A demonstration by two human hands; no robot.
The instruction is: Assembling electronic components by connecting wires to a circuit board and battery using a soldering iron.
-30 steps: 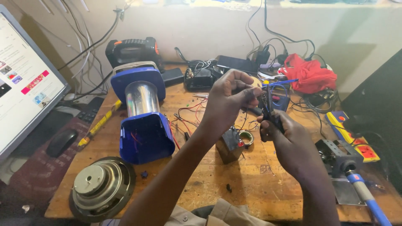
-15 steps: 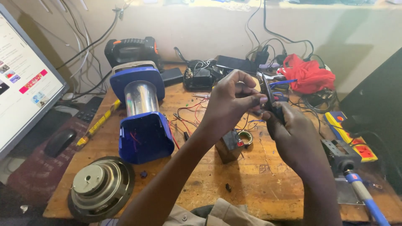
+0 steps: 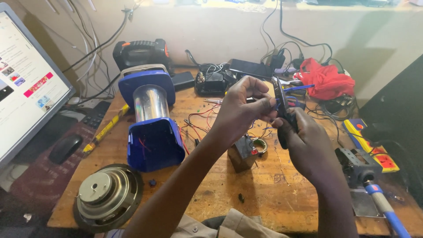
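gripping a thin dark circuit board (image 3: 280, 99) between both hands, left (image 3: 240, 110) and right (image 3: 304, 141), above the wooden table (image 3: 273, 194).

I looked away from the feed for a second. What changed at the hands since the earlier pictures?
The left hand and right hand stayed together above the wooden table; the dark flat part they hold has turned more upright, edge-on. The blue lantern, speaker and small battery have not moved.
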